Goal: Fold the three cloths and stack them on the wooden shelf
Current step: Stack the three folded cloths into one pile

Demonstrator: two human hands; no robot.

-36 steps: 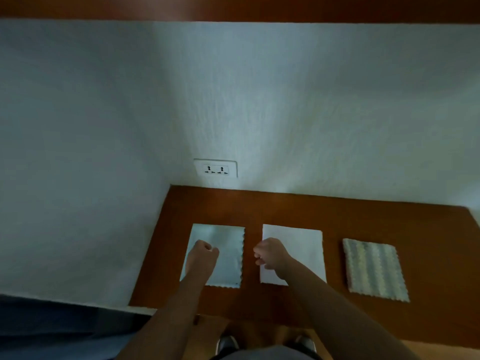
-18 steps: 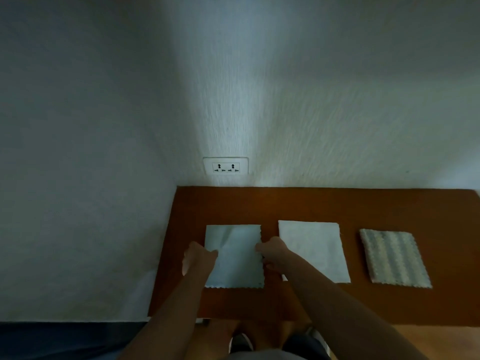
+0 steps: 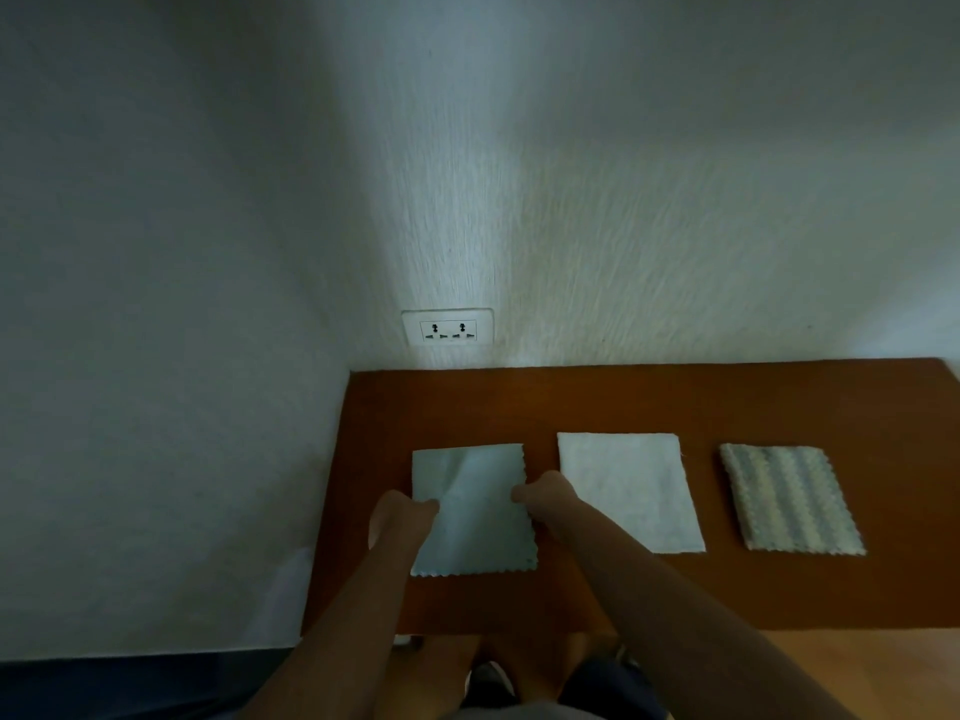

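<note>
On the wooden shelf (image 3: 467, 407), left hand (image 3: 402, 517) and right hand (image 3: 548, 498) seemingly pinch the blue cloth (image 3: 480, 527).

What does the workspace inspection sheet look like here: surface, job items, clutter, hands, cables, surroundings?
Surface: wooden shelf, brown, set in a wall corner.
Job's things: pale blue cloth left, white cloth middle, striped cloth right; side by side, apart, not stacked.
Clutter: nothing seen.
Grippers: left hand and right hand pinch the pale blue cloth's side edges.
Cables: nothing seen.
Surroundings: white wall; wall socket above the shelf's back left corner.
</note>
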